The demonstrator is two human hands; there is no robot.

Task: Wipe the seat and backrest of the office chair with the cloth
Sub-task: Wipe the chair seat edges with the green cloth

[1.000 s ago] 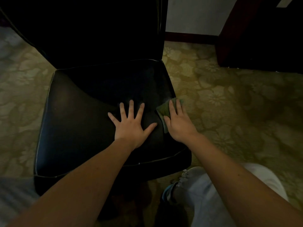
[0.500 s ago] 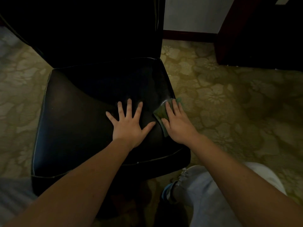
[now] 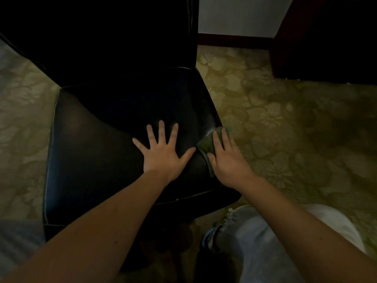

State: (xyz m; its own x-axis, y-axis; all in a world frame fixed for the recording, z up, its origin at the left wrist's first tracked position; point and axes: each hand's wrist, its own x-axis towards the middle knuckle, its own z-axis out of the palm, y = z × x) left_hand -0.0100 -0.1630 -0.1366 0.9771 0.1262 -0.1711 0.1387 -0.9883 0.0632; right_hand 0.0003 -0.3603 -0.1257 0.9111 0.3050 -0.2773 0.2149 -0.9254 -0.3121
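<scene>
Directly below us stands one black leather office chair, dimly lit, and two bare hands rest on its seat (image 3: 98, 160). We see the left hand (image 3: 163, 158) lying palm down near the middle of the seat's front half, its four fingers and thumb spread wide and straight, holding nothing. We see the right hand (image 3: 228, 162) just beside it at the seat's right edge, fingers straight and close together, pressing flat on one small green cloth (image 3: 206, 142). The cloth lies folded on the seat's right rim; part of it shows to the left of the fingers and a little shows beyond the fingertips. The two thumbs are near each other but apart. The chair's one backrest (image 3: 112, 37) rises behind the seat, upright and nearly lost in shadow. Both forearms are bare. One leg in pale blue jeans (image 3: 255, 242) shows at the lower right, beside the chair's front corner. A blurred grey shape sits at the lower left; we cannot tell what it is. Around the chair lies a green floral carpet (image 3: 285, 129). At the top right are a pale wall (image 3: 240, 15), a dark skirting board (image 3: 234, 38) and one dark wooden piece of furniture (image 3: 326, 37).
</scene>
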